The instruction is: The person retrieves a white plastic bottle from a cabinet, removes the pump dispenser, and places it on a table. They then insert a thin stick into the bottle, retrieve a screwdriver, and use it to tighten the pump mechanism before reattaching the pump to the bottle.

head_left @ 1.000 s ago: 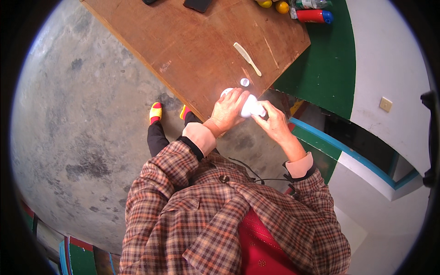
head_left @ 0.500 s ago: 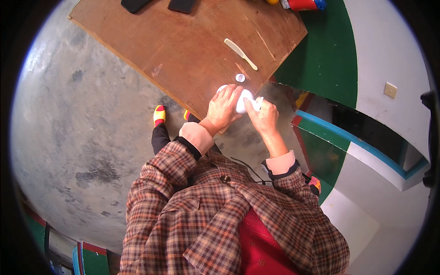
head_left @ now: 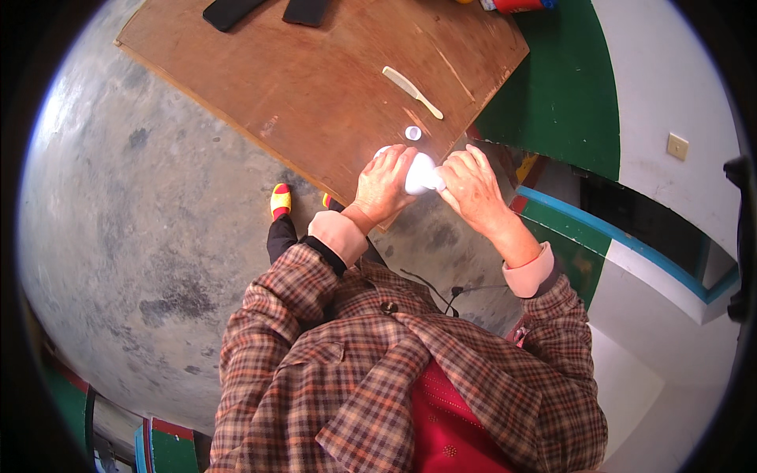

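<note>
A white bottle [head_left: 420, 175] lies sideways over the table's near corner, its narrow end pointing right. My left hand [head_left: 382, 186] is closed around its body. At the narrow end, my right hand [head_left: 475, 191] has its fingers closed on the bottle's neck or top; the fingers hide exactly what they grip. A small round white cap [head_left: 413, 133] rests on the table just beyond the bottle. Farther off lies a cream comb [head_left: 412, 91], its handle pointing toward the near right.
The brown wooden table [head_left: 315, 87] carries two black phone-like objects, one [head_left: 229, 11] at the far left and another [head_left: 306, 9] beside it. A red and blue package [head_left: 516, 5] is at the far right. A green and white wall [head_left: 658, 102] stands right of the table.
My right hand has turned and its forearm has swung out to the right, fingers still at the bottle's narrow end. My left hand keeps its grip in nearly the same place.
</note>
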The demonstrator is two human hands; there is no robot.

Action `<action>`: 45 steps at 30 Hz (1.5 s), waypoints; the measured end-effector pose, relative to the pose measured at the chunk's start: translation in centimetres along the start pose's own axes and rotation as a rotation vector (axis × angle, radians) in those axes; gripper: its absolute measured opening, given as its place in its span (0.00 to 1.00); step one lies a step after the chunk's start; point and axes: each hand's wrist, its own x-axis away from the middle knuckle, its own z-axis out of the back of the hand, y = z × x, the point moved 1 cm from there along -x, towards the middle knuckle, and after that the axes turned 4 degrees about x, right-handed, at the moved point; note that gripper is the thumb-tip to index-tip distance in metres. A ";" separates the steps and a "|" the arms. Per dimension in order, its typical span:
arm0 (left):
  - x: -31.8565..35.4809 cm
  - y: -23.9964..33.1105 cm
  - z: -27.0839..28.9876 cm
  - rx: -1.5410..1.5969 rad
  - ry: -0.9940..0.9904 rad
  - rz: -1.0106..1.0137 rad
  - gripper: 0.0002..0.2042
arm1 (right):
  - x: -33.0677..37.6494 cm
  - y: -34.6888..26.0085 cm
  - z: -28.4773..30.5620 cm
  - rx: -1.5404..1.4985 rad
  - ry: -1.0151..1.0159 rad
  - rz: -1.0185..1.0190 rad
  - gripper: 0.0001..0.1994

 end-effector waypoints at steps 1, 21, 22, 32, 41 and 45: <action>0.2 0.2 0.1 -0.008 0.006 -0.008 0.35 | 0.0 0.0 0.0 0.037 -0.022 0.023 0.16; 0.2 0.3 0.4 0.022 0.029 -0.034 0.37 | -2.8 -1.0 -0.5 -0.119 -0.569 -0.462 0.26; 0.3 0.3 0.4 0.026 0.028 -0.033 0.37 | -3.0 -0.9 -0.5 -0.164 -0.602 -0.528 0.27; 0.5 0.5 0.4 0.025 -0.029 0.015 0.39 | -3.0 0.0 -0.9 -0.541 -0.745 -0.795 0.28; 0.7 0.2 -0.2 0.067 -0.022 0.026 0.42 | -1.9 -0.8 -1.5 0.173 -0.277 0.024 0.14; 0.7 0.3 -0.2 -0.003 0.038 -0.017 0.37 | -2.1 -0.2 -1.5 0.111 -0.306 0.041 0.14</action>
